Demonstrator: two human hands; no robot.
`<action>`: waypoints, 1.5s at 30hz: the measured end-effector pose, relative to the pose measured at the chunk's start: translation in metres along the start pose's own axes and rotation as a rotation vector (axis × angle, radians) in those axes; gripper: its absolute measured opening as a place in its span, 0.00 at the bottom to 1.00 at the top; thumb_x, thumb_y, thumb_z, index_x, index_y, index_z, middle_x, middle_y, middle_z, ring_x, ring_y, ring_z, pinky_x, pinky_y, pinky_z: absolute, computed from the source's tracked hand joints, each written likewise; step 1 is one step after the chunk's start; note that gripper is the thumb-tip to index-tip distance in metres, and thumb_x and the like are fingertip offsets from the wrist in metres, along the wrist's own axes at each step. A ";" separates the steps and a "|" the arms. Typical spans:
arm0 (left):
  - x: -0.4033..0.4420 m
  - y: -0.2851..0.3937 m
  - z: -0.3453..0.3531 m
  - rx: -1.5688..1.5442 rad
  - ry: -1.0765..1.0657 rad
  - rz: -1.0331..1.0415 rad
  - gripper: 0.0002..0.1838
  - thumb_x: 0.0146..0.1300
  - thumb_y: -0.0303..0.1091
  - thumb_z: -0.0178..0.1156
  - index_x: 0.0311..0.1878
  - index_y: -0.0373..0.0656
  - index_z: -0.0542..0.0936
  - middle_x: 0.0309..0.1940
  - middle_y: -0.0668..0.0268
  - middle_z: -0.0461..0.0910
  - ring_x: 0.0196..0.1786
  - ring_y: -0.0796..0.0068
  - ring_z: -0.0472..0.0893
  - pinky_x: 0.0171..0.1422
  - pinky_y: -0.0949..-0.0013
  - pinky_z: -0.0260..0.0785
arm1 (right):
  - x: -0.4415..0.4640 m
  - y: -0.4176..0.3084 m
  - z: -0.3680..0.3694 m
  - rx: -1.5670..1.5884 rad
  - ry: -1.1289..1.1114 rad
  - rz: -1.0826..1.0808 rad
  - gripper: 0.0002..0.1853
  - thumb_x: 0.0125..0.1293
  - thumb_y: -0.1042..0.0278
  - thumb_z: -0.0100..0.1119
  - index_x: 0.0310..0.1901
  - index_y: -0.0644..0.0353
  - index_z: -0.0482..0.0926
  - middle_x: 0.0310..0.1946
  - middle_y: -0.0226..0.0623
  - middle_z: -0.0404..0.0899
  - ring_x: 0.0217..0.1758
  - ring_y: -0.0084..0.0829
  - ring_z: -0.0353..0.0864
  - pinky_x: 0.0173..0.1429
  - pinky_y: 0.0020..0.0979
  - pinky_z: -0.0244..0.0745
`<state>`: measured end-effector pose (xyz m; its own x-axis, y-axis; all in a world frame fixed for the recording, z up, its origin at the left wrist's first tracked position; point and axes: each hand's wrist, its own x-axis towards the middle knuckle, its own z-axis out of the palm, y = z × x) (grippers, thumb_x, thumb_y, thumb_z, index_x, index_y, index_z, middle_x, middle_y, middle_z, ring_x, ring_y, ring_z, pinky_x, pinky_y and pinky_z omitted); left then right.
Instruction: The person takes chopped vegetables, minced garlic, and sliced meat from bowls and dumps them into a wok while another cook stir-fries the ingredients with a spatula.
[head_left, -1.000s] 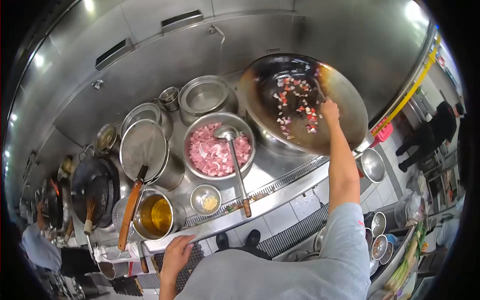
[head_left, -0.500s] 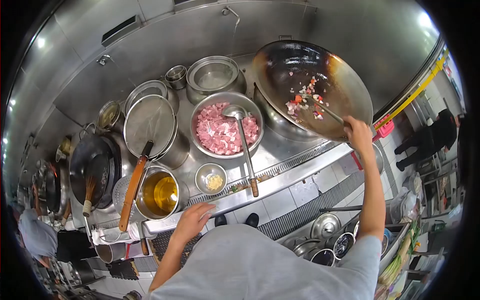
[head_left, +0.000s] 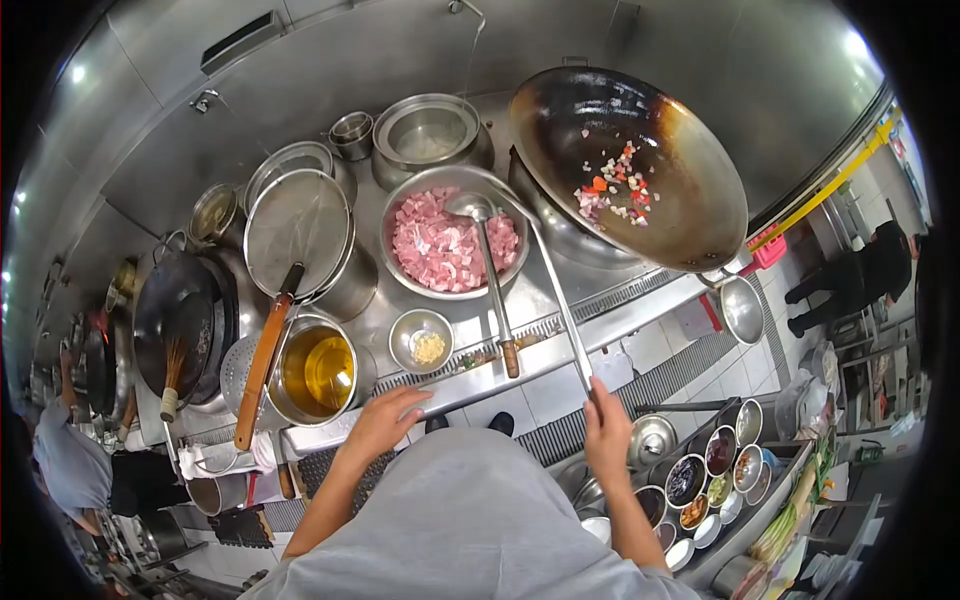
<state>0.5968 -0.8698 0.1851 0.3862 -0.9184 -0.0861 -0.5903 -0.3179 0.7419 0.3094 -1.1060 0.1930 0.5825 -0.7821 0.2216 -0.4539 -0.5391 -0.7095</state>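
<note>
My right hand (head_left: pixel 607 425) is closed round the handle end of a long metal wok spatula (head_left: pixel 558 285). Its head, seen nearly edge-on, lies over the right rim of a steel bowl of diced raw meat (head_left: pixel 445 245). A ladle (head_left: pixel 490 265) rests in that bowl with its wooden grip over the counter edge. Diced red, white and purple vegetables (head_left: pixel 618 185) sit in the tilted wok (head_left: pixel 690 190). My left hand (head_left: pixel 385 420) is at the counter's front edge, fingers loosely stretched and holding nothing, near a small bowl of chopped yellowish bits (head_left: pixel 428 347).
At left are a pot of oil (head_left: pixel 325 375), a wooden-handled strainer (head_left: pixel 300 230) and a second wok (head_left: pixel 175 310) with a bamboo brush (head_left: pixel 173 375). Several ingredient bowls (head_left: pixel 686 480) stand at lower right. Another person (head_left: pixel 70 460) works at far left; one in dark clothes (head_left: pixel 865 270) is at right.
My right hand has drawn the spatula out of the wok and moved left and toward my body, bringing its head over to the meat bowl. My left hand has barely moved.
</note>
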 end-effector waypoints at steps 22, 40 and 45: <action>0.073 -0.149 0.079 -1.036 0.744 -0.651 0.11 0.69 0.29 0.51 0.51 0.36 0.70 0.44 0.54 0.79 0.36 0.66 0.84 0.27 0.69 0.82 | -0.073 0.123 -0.040 0.409 -0.224 0.462 0.26 0.66 0.75 0.63 0.65 0.64 0.70 0.37 0.35 0.80 0.31 0.28 0.79 0.34 0.30 0.72; 0.506 0.196 -0.053 0.359 0.843 0.746 0.07 0.63 0.23 0.55 0.44 0.40 0.73 0.47 0.52 0.74 0.39 0.40 0.81 0.42 0.41 0.75 | 0.072 0.076 -0.071 0.530 0.173 0.294 0.27 0.70 0.76 0.57 0.69 0.64 0.65 0.41 0.40 0.82 0.40 0.31 0.81 0.43 0.30 0.74; 0.579 0.204 -0.012 0.536 0.680 0.707 0.10 0.61 0.21 0.54 0.45 0.41 0.75 0.47 0.51 0.73 0.40 0.48 0.84 0.44 0.49 0.78 | 0.174 0.059 -0.083 0.031 0.185 0.199 0.26 0.65 0.75 0.58 0.65 0.64 0.68 0.46 0.58 0.82 0.49 0.56 0.82 0.53 0.44 0.78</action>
<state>0.7089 -1.4639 0.2950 0.0535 -0.6647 0.7452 -0.9964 0.0131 0.0832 0.3277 -1.3004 0.2453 0.3500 -0.9168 0.1922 -0.5241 -0.3617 -0.7710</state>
